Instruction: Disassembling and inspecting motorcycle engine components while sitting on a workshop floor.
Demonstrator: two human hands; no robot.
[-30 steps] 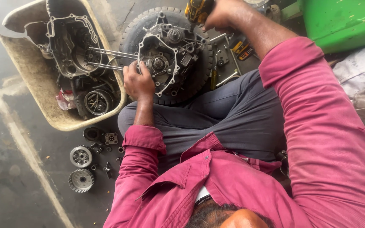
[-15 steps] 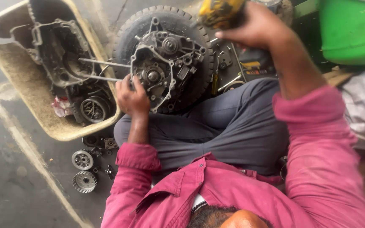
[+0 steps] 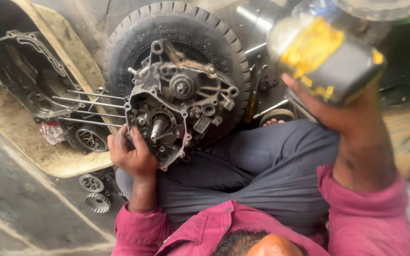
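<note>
A grimy metal engine crankcase (image 3: 181,99) lies on a black rubber tyre (image 3: 176,28) in front of my crossed legs. My left hand (image 3: 131,154) grips the crankcase's lower left edge, fingers curled against it beside a short protruding shaft (image 3: 156,129). My right hand (image 3: 342,111) is raised close to the camera and holds a yellow and grey power tool (image 3: 326,57), blurred and well above the tyre's right side.
A tan tub (image 3: 67,161) on the left holds another engine cover (image 3: 22,71), long bolts and a gear. Two loose gears (image 3: 93,192) lie on the concrete floor beside it. A screwdriver (image 3: 251,105) and other tools sit right of the tyre.
My right hand has lifted the power tool from beyond the tyre up toward the camera. The view has moved closer to the crankcase. My left hand stays on its edge.
</note>
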